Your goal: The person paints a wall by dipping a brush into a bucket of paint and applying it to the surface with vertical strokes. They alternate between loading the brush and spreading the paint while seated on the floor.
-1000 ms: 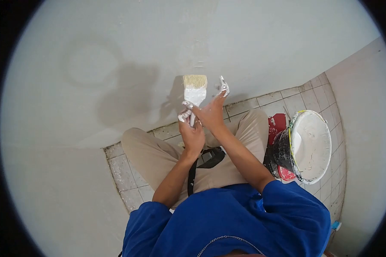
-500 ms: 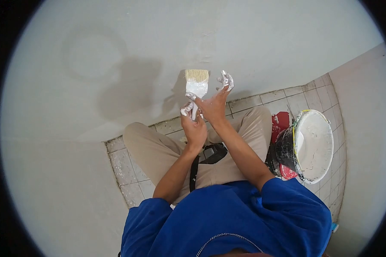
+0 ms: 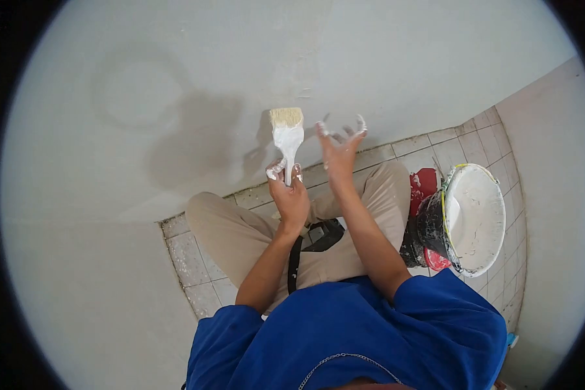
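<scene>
My left hand (image 3: 288, 188) is closed around the lower handle of a wide paintbrush (image 3: 288, 138), its fingertips smeared white. The brush points up toward the wall, with pale yellowish bristles at the top and white paint over its neck and handle. To the right of the brush, my right hand (image 3: 340, 148) is open and holds nothing. Its fingers are spread and coated with white paint at the tips. Both forearms reach out over my crossed legs (image 3: 231, 231) in beige trousers.
A black bucket (image 3: 430, 224) stands by my right knee with a white, paint-streaked basin (image 3: 478, 224) tilted at its top. Behind it is a paint-spotted red container (image 3: 424, 184). The grey wall (image 3: 396, 58) meets a tiled floor (image 3: 198, 263) close in front of me.
My right hand has come off the brush and moved right, fingers spreading. My left hand has shifted slightly left with the brush, which now shows its whole neck.
</scene>
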The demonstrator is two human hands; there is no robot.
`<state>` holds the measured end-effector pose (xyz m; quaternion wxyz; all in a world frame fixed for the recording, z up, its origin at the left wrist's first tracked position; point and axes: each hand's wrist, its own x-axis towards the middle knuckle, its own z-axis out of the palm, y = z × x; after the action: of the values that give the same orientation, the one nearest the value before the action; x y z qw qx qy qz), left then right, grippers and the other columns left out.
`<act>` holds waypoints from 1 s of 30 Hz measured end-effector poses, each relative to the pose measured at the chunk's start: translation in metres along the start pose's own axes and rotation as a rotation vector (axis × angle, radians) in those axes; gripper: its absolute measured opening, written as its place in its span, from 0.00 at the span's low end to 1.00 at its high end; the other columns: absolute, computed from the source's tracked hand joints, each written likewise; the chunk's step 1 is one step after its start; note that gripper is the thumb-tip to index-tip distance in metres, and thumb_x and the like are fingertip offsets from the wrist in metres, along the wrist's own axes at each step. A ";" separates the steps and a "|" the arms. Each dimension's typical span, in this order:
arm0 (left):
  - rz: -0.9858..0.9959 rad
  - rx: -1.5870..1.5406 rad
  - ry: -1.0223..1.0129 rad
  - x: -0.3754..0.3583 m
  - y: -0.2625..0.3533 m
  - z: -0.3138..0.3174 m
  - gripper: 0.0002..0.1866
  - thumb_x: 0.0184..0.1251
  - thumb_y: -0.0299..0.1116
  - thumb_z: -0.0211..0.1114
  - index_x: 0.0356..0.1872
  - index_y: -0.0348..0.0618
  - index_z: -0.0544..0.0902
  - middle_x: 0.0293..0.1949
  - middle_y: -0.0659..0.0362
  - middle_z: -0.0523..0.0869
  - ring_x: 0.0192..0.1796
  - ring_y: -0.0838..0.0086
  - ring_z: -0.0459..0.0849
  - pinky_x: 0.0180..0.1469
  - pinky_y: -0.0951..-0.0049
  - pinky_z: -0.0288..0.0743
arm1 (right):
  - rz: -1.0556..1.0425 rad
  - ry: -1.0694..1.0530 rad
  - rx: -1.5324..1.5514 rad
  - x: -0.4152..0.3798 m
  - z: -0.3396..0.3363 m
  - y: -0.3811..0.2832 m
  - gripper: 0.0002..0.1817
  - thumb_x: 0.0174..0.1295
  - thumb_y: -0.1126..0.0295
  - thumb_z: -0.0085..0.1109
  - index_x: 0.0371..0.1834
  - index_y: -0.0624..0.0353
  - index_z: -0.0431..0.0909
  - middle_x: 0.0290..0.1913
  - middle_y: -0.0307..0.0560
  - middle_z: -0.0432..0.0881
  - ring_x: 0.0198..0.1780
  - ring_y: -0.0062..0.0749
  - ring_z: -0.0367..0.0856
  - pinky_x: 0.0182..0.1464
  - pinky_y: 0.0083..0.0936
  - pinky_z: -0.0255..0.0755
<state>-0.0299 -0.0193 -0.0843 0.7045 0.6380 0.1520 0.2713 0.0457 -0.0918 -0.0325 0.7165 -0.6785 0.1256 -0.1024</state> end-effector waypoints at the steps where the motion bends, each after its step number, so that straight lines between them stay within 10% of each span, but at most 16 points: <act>1: 0.027 0.016 -0.020 -0.001 -0.003 0.000 0.15 0.64 0.16 0.54 0.51 0.29 0.66 0.43 0.51 0.74 0.44 0.73 0.75 0.47 0.73 0.71 | -0.078 -0.056 -0.072 -0.009 0.004 0.001 0.57 0.44 0.59 0.76 0.69 0.64 0.42 0.61 0.63 0.57 0.55 0.45 0.68 0.54 0.39 0.68; 18: 0.112 0.046 0.027 0.001 -0.011 -0.006 0.14 0.69 0.20 0.53 0.53 0.31 0.65 0.47 0.53 0.75 0.48 0.75 0.75 0.51 0.75 0.69 | -0.130 0.027 -0.063 -0.010 0.030 0.026 0.47 0.49 0.64 0.73 0.66 0.58 0.47 0.59 0.58 0.60 0.55 0.42 0.68 0.48 0.39 0.70; 21: 0.075 0.015 0.014 0.001 -0.011 -0.003 0.14 0.70 0.22 0.53 0.53 0.31 0.66 0.44 0.55 0.76 0.44 0.78 0.74 0.48 0.77 0.69 | 0.436 -0.020 0.360 0.008 0.005 0.031 0.45 0.49 0.67 0.73 0.65 0.55 0.49 0.57 0.55 0.62 0.55 0.37 0.69 0.46 0.34 0.70; 30: 0.105 -0.062 -0.004 -0.003 -0.011 0.006 0.15 0.70 0.24 0.55 0.54 0.33 0.65 0.42 0.57 0.77 0.42 0.80 0.74 0.45 0.79 0.69 | -0.173 -0.136 -0.050 -0.010 0.018 0.011 0.43 0.50 0.68 0.72 0.65 0.54 0.50 0.56 0.54 0.61 0.52 0.36 0.70 0.46 0.30 0.71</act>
<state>-0.0264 -0.0263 -0.0945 0.7090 0.6234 0.1084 0.3113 0.0417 -0.0708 -0.0418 0.6948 -0.7097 0.0203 -0.1144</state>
